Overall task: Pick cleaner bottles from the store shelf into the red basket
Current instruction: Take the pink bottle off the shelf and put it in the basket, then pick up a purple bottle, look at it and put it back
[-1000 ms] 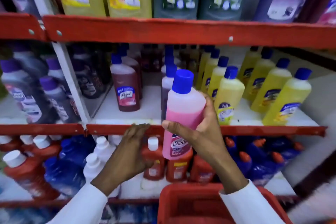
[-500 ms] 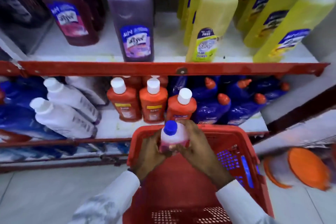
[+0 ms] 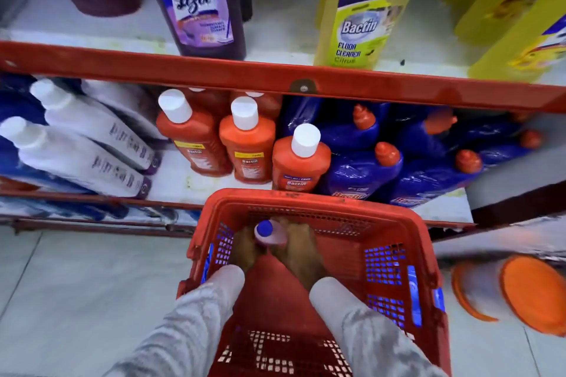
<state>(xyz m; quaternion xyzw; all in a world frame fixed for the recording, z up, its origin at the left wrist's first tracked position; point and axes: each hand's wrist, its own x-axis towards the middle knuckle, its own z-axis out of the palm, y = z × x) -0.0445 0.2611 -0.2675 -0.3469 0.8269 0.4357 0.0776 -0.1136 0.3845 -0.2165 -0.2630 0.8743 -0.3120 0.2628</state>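
Pink cleaner bottle [image 3: 271, 234], upright with its blue cap toward the camera, sits deep inside the red basket [image 3: 427, 242], close to the basket's far wall and toward its left side. Both hands are down in the basket with it: the left hand [image 3: 245, 246] is pressed against the bottle's left flank and the right hand [image 3: 301, 251] against its right flank, fingers curled around it so that the two hands grip the bottle between them. Whether the bottle's base touches the basket floor cannot be told, since the hands hide it. Pale grey sleeves [image 3: 196, 315] run from the near edge of the basket down to the wrists. The basket stands on the pale tiled floor [image 3: 76, 285], with its far rim just in front of the lowest shelf. On that shelf, directly beyond the basket, stand three orange bottles [image 3: 248, 147] with white caps; to the right of them is a cluster of blue bottles [image 3: 358, 174] with orange caps, and to the left lie white bottles [image 3: 85, 150] tipped on their sides. Above the red shelf edge [image 3: 275, 79], a dark purple Lizol bottle [image 3: 199, 6] stands beyond the basket's left side and a yellow Bactin floor cleaner bottle [image 3: 358, 15] beyond its right side. To the right of the basket, near the floor, a blurred orange-lidded container [image 3: 533, 294] shows.
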